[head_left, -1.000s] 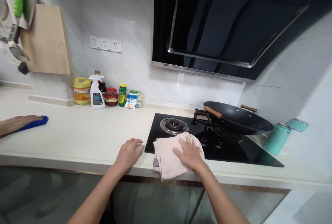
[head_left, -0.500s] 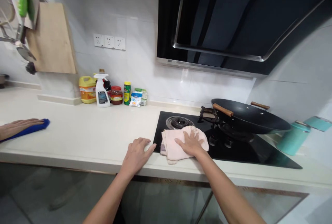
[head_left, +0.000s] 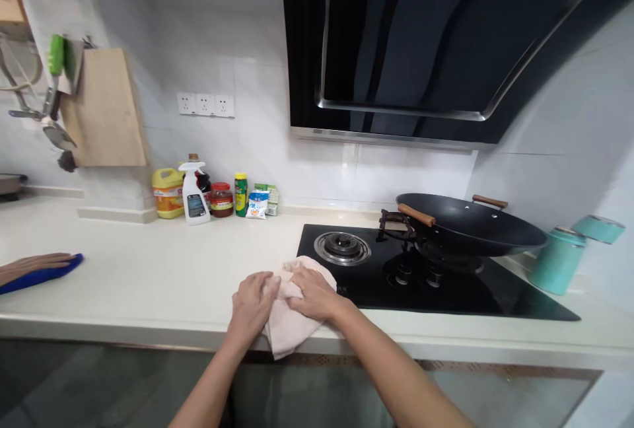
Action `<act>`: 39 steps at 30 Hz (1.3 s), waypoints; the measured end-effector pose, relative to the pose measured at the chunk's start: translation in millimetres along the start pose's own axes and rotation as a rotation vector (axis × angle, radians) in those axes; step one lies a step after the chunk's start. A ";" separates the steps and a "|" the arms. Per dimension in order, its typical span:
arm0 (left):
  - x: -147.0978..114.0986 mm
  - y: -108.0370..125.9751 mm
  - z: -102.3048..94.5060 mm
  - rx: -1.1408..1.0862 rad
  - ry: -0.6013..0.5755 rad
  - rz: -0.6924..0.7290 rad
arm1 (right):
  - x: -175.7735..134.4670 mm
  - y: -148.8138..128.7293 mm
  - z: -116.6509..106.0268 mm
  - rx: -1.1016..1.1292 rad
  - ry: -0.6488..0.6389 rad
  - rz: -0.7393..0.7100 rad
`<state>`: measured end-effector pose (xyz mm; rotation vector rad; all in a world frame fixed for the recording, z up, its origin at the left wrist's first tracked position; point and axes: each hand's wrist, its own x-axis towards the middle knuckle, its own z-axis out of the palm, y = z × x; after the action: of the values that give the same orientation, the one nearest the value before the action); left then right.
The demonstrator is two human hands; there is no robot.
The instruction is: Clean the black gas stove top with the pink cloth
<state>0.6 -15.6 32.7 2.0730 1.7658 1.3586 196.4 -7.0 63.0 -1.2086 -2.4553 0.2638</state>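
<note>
A pale pink cloth lies bunched on the white counter, over the left front corner of the black gas hob. One corner of it hangs at the counter's front edge. My right hand presses on the cloth from above, its fingers bent into the folds. My left hand is at the cloth's left side, with its fingers curled against the fabric. The left burner is bare just behind my right hand. Part of the cloth is hidden under both hands.
A co-worker's hand rests on a blue cloth at the far left. A black wok sits on the right burner, beside a teal canister. A spray bottle and several condiments line the wall. The range hood hangs above.
My right hand has drawn the pink cloth leftward off the hob's left burner area to my left hand, and the cloth is now bunched. My left hand has come onto it.
</note>
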 end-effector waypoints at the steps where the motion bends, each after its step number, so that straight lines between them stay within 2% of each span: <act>1: 0.2 0.2 -1.0 -0.006 -0.007 -0.013 | -6.7 3.7 -1.4 -0.004 0.016 -0.008; 6: -1.4 5.3 -4.7 0.007 -0.070 -0.053 | -48.0 44.6 -22.3 -0.017 0.088 0.091; 12: -3.0 14.5 -6.4 0.062 -0.132 -0.060 | -89.9 108.6 -55.8 -0.092 0.132 0.412; 16: -5.3 18.7 -5.7 0.134 -0.148 0.007 | -83.3 130.5 -61.8 -0.162 0.141 0.632; 22: -6.9 18.2 -3.0 0.212 -0.149 0.057 | -51.4 135.6 -63.2 -0.195 0.113 0.840; 25: -6.1 17.6 -3.1 0.223 -0.155 0.058 | -55.4 131.4 -64.4 -0.204 0.080 0.823; 28: -5.9 19.0 -4.2 0.214 -0.154 0.062 | -76.6 120.8 -62.5 -0.228 0.056 0.723; 32: -7.1 22.4 -5.8 0.202 -0.151 0.052 | -124.6 105.9 -58.3 -0.245 0.047 0.556; 35: -8.2 24.1 -6.7 0.207 -0.153 0.047 | -166.1 103.0 -59.6 -0.228 0.121 0.442; 39: -9.2 24.5 -7.1 0.222 -0.159 0.054 | -213.0 109.2 -68.8 -0.192 0.191 0.412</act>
<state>14.7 -34.4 46.2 2.2835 1.8792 1.0161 421.5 -109.2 33.6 -1.7342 -2.0893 0.0189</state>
